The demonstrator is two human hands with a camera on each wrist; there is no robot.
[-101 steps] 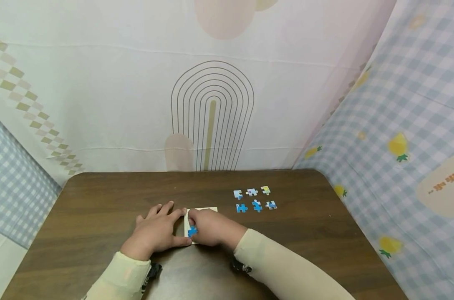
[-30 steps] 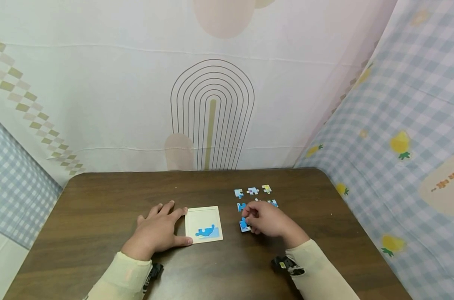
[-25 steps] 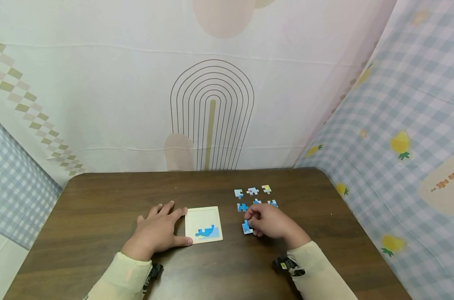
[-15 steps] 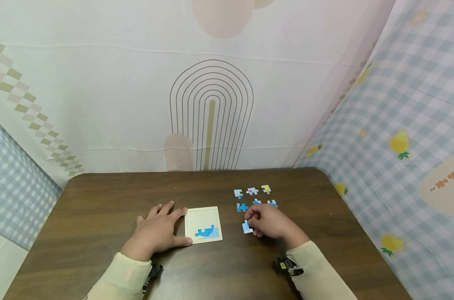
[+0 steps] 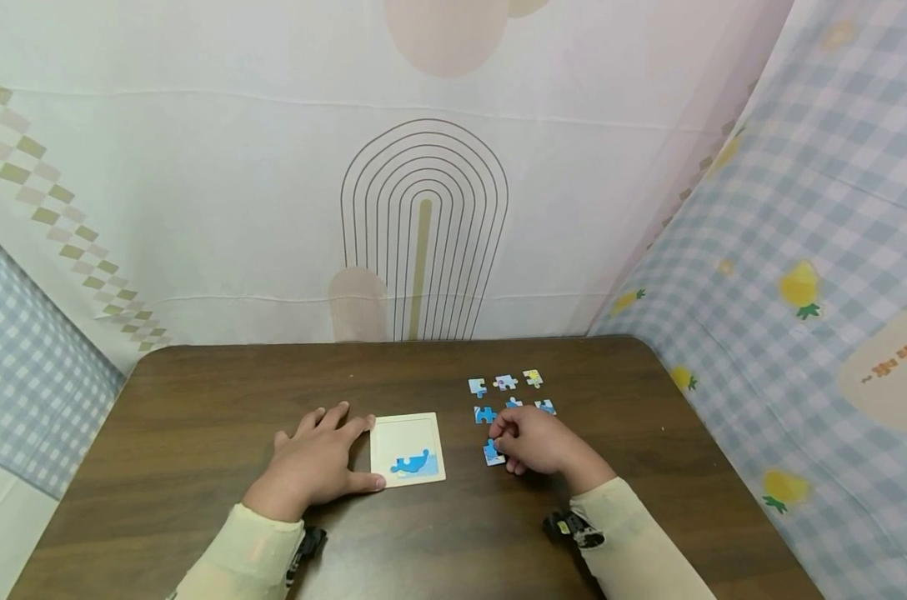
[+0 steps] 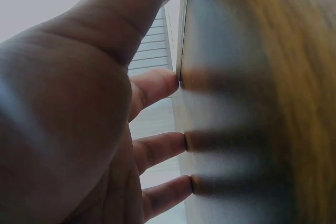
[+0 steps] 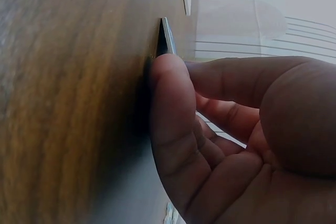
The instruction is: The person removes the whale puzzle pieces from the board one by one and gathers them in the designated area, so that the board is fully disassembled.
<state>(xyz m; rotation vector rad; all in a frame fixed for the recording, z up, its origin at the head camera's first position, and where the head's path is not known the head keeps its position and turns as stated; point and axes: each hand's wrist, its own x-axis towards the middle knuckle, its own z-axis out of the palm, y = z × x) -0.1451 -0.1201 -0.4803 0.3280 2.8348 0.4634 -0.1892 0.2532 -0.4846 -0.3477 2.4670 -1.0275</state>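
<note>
My left hand lies with its fingers spread; its thumb and index fingertip touch the left edge of a square, pale puzzle tray. In the left wrist view the other fingertips press on the tabletop. Blue puzzle pieces lie together in the tray's lower right part. To the right of the tray, my right hand pinches a blue-and-white puzzle piece between thumb and fingers. The right wrist view shows that piece edge-on, tilted, close to the table; the fingers hide part of it.
Several loose puzzle pieces lie in two rows behind the right hand, the nearer row partly covered by it. The brown wooden table has a printed cloth hanging along its far edge and checked cloth on the right.
My right hand has moved from over the tray to the right and pinched a puzzle piece there. Over the last half second it has hardly moved. The left hand stays in place.
</note>
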